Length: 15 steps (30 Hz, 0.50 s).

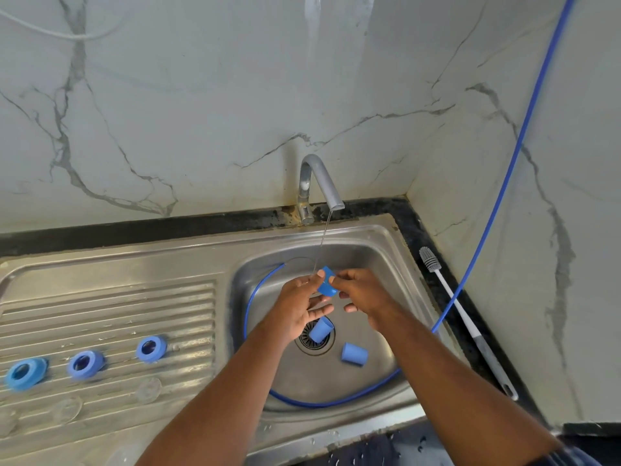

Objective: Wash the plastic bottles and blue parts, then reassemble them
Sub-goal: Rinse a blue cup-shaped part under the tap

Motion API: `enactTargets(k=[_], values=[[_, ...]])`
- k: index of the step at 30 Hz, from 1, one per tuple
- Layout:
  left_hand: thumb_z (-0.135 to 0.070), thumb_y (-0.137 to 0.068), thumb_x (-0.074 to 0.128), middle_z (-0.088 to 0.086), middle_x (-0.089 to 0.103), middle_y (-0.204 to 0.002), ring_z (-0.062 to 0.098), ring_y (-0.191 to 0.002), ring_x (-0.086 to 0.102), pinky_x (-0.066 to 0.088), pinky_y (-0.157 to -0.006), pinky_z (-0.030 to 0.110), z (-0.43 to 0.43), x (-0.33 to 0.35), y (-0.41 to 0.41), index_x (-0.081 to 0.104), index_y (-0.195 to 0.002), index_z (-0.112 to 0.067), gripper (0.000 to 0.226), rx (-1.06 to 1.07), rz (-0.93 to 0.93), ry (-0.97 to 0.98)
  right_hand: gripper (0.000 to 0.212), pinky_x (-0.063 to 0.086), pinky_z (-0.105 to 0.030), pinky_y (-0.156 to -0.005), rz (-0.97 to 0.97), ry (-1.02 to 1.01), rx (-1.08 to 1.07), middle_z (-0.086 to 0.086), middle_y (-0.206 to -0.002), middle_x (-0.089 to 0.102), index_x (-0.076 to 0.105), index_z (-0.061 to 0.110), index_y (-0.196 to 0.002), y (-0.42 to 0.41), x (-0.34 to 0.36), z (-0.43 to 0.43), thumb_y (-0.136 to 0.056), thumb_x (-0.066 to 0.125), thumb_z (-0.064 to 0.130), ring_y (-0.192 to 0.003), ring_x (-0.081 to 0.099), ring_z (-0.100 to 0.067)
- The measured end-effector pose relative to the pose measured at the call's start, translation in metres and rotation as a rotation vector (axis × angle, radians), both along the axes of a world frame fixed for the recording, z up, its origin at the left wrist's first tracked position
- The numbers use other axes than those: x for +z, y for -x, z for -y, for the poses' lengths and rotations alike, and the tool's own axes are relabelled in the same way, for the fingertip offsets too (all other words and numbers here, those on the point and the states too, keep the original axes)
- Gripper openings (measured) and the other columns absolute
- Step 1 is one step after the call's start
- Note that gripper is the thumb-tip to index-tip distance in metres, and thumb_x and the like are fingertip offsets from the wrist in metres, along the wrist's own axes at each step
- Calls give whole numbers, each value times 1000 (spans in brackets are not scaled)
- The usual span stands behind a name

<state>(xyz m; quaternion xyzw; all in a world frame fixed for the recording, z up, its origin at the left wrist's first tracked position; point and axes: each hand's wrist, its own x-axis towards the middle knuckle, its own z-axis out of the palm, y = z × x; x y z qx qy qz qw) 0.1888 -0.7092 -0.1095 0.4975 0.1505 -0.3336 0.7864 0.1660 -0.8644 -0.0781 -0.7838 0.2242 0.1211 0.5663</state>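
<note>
Steel sink [369, 237] caught a thin stream from the tap [321, 178]. Between them, left hand [300, 306] and right hand [364, 294] pinched one tilted blue cap [326, 287] directly beneath it.

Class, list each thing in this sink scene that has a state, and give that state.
Tap: running, thin stream.
Held cap: under the stream, gripped by left hand and right hand.
Cap on drain: lying on its side.
Other cap: lying in basin.
Rings: three, lying on drainboard.
Brush: lying unused on counter.
</note>
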Motion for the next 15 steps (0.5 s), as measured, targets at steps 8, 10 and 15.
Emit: enactTargets(k=[8, 10, 15], values=[[-29, -90, 76, 19, 70, -117, 33, -101, 74, 62, -81, 43, 25, 3, 14, 58, -121, -12, 39, -34, 23, -47, 23, 50, -29, -91, 92, 294, -73, 10, -104, 70, 71, 21, -112, 37, -7, 35, -89, 72, 27, -99, 64, -8], [-29, -91, 75, 19, 70, -117, 33, -101, 74, 62, -78, 42, 42, 4, 21, 60, -121, -12, 38, -66, 18, -54, 16, 50, -24, -84, 101, 358, -103, 14, -95, 70, 72, 25, -103, 53, -3, 56, -88, 73, 29, -92, 65, -6], [-31, -92, 73, 19, 70, -116, 32, -97, 73, 61, -80, 44, 93, 4, 42, 61, -121, -12, 37, -155, 20, -60, 9, 53, -24, -72, 135, 402, -222, 11, -74, 71, 73, 27, -83, 87, 7, 108, -88, 68, 21, -73, 67, -5]])
